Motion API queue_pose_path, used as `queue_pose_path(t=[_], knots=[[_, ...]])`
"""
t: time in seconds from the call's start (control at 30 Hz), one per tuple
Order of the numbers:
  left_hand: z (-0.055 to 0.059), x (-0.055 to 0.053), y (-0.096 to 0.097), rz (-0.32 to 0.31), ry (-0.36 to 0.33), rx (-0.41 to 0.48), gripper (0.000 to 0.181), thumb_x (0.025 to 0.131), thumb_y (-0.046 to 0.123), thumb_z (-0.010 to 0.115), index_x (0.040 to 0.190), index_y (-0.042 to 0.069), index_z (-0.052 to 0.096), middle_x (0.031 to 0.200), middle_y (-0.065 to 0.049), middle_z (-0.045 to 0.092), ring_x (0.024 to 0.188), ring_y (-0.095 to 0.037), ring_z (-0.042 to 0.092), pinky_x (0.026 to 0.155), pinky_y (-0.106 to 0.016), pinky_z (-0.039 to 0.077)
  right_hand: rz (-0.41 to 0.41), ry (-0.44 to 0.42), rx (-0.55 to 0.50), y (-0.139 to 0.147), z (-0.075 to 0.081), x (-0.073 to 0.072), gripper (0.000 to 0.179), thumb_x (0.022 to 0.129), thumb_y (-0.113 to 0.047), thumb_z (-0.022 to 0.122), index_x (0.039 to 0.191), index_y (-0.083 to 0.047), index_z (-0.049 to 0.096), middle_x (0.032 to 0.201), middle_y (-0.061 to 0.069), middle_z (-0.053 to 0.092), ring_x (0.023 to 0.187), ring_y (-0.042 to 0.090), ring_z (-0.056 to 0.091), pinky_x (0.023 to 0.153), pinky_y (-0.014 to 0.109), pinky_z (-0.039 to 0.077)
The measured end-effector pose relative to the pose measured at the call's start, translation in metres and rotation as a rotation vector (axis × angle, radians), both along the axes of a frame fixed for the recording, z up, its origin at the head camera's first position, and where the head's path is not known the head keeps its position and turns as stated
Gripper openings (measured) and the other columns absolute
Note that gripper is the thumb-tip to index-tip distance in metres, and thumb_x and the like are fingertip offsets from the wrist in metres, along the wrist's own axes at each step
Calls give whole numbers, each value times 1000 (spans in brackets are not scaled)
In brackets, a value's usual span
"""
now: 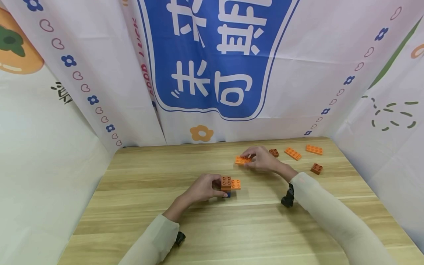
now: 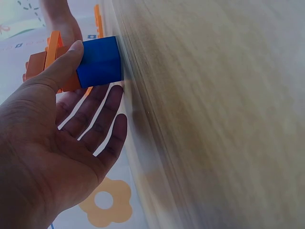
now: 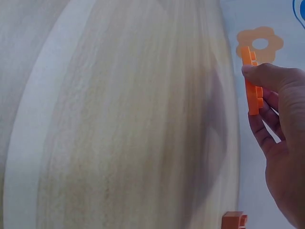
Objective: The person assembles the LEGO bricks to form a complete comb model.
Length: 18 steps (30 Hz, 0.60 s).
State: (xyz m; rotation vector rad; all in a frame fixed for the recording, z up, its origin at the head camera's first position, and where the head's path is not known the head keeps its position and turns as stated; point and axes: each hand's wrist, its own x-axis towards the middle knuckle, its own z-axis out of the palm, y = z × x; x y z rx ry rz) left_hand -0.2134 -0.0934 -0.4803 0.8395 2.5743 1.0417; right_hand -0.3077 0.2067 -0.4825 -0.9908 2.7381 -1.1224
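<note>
A small stack of toy building bricks (image 1: pixel 226 183) stands on the table, with a blue brick (image 2: pixel 101 61) at its bottom, brown bricks above, and an orange plate (image 1: pixel 236 184) sticking out to the right between them. My left hand (image 1: pixel 204 188) holds this stack from its left side, the thumb across the near face. Farther back and to the right, my right hand (image 1: pixel 261 159) pinches a loose orange studded plate (image 3: pixel 252 86) between thumb and fingers. That plate is raised above the table, its studs facing up.
Right of my right hand lie a brown brick (image 1: pixel 274 152), two orange plates, one left (image 1: pixel 293 154) and one right (image 1: pixel 314 149), and a nearer brown brick (image 1: pixel 316 168). A printed cloth (image 1: pixel 212 127) hangs behind the wooden table (image 1: pixel 149 165).
</note>
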Motion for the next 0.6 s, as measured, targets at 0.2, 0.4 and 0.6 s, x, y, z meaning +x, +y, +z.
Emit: queue_pose_path(t=[0.2,0.4,0.6], knots=[[0,0,1,4,-7,-3,28,86,27,92,103,16,73,100,4,76,90,-8,70,81,-28,58,44,39,-22,-3,9,5,33,85,-4,89,117,-8,81,115,7,78,102,22,73,90,44,61],[0,1,1,5,-12,0,27,86,26,91,103,16,73,100,4,76,90,-8,70,81,-27,58,102,84,-51,-5,17,10,34,82,1,89,115,-6,81,113,8,79,97,21,74,86,43,62],[0,0,2,3,-10,7,28,86,26,92,104,15,73,100,4,77,90,-8,71,82,-27,58,145,134,-64,-6,27,15,31,83,-1,89,113,-6,81,112,8,79,94,19,74,82,51,62]])
